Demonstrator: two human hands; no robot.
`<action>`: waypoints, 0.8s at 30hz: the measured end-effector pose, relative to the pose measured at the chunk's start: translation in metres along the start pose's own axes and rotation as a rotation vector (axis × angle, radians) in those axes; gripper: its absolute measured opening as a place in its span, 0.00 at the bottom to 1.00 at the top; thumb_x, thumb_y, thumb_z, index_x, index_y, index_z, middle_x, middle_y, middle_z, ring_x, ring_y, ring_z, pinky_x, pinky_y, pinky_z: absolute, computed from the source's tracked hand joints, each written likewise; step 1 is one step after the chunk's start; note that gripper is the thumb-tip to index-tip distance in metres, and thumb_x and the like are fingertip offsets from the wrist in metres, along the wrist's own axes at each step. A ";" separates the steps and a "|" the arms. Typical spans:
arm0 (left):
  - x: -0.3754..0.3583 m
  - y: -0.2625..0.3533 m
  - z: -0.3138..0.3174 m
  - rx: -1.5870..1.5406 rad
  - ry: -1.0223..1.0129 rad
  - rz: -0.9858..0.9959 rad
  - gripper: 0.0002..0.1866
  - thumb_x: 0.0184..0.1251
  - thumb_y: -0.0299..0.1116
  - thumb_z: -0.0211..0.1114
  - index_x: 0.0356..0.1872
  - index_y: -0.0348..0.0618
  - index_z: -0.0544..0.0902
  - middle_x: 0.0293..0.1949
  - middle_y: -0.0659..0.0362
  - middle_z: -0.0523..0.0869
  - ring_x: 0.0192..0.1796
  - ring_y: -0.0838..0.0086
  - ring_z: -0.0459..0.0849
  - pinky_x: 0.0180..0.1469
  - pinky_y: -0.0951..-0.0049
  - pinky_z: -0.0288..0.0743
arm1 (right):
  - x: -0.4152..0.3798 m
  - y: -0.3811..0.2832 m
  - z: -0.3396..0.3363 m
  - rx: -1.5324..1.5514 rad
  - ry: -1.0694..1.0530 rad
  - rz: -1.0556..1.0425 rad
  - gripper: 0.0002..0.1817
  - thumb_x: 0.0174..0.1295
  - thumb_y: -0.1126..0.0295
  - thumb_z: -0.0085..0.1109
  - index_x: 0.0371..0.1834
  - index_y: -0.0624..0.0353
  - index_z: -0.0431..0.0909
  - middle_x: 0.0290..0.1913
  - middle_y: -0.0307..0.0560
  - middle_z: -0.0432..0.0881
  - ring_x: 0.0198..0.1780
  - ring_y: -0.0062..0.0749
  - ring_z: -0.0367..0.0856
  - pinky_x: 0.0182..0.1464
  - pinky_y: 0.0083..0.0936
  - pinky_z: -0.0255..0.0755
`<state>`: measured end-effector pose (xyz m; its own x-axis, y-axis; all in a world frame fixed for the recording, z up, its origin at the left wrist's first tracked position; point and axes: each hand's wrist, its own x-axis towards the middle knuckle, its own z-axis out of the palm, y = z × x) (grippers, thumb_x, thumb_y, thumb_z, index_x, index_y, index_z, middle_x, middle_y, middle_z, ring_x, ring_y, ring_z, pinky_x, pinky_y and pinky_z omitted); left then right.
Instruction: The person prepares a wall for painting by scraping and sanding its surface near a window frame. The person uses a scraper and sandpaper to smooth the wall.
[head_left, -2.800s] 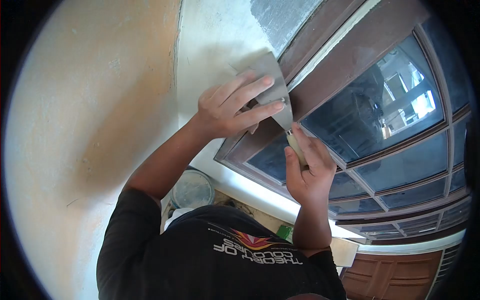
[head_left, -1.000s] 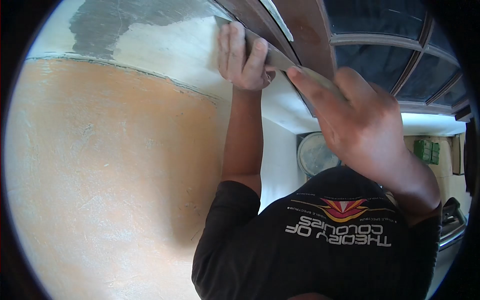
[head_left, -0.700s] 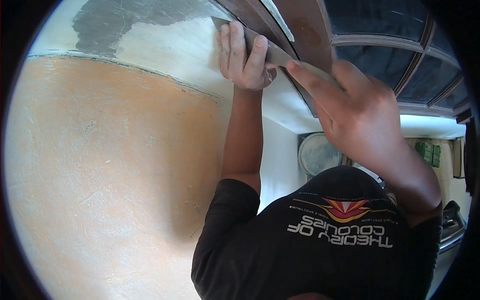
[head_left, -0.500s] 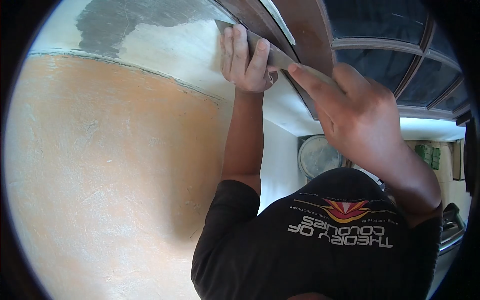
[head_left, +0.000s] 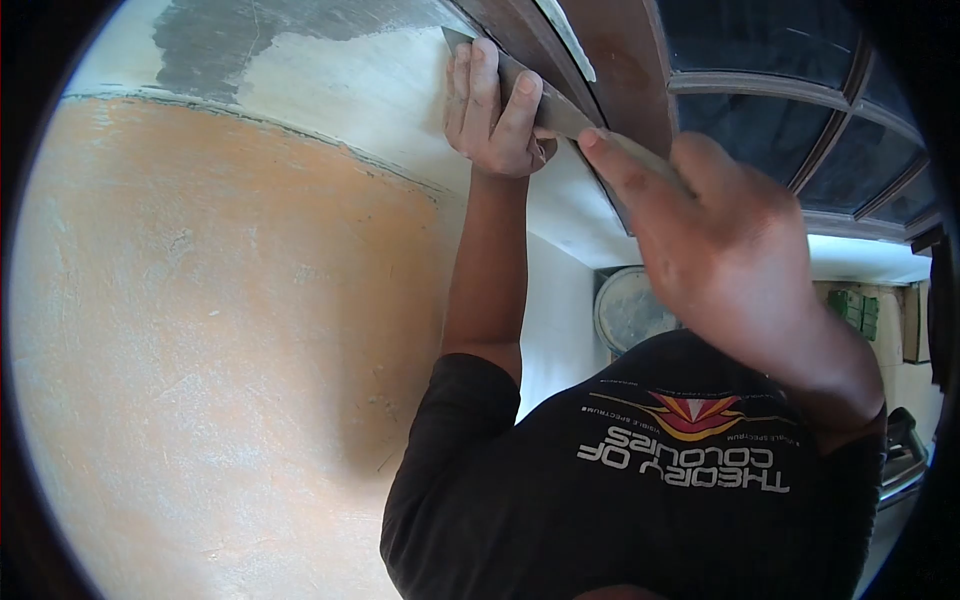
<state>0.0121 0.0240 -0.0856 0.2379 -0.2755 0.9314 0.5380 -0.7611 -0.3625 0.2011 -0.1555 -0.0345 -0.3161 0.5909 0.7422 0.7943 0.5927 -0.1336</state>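
Observation:
A putty knife with a flat grey metal blade lies slantwise against the white wall strip, along the edge of a brown wooden frame. My right hand is closed around its handle, index finger stretched toward the blade. My left hand grips the blade farther up, its fingers lying over the metal and pressed near the wall. The blade's far corner pokes out past the left fingertips. Whatever is under the blade is hidden.
Orange plaster covers the lower wall, with a rough ridge below the white strip. A grey patch shows at upper left. A paned window is at upper right. A round bucket and green blocks are lower down.
The hands and putty knife keep nearly the same pose. The left hand and blade tip appear slightly higher, along with a small shift of the whole view.

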 end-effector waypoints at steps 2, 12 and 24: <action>-0.001 -0.004 0.002 0.021 -0.012 0.049 0.26 0.78 0.57 0.42 0.61 0.54 0.79 0.54 0.34 0.82 0.58 0.38 0.80 0.58 0.44 0.74 | -0.001 0.010 -0.001 0.036 0.034 -0.024 0.24 0.53 0.78 0.67 0.57 0.55 0.81 0.25 0.41 0.67 0.18 0.27 0.71 0.20 0.26 0.69; -0.002 -0.002 0.000 -0.001 -0.006 -0.006 0.25 0.78 0.55 0.44 0.62 0.53 0.78 0.59 0.34 0.79 0.63 0.37 0.76 0.61 0.43 0.71 | 0.001 0.003 0.003 0.044 0.009 0.022 0.24 0.53 0.78 0.67 0.56 0.55 0.82 0.25 0.42 0.68 0.19 0.27 0.72 0.20 0.25 0.69; -0.003 -0.004 0.001 0.013 0.008 0.013 0.26 0.79 0.54 0.42 0.62 0.50 0.77 0.57 0.32 0.79 0.61 0.34 0.76 0.60 0.41 0.71 | 0.002 0.004 0.004 0.042 0.037 0.011 0.24 0.52 0.77 0.67 0.56 0.55 0.82 0.26 0.42 0.69 0.19 0.28 0.73 0.21 0.24 0.70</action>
<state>0.0105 0.0287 -0.0869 0.2381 -0.2900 0.9269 0.5452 -0.7500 -0.3747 0.2018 -0.1503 -0.0362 -0.2870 0.5773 0.7644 0.7752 0.6088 -0.1687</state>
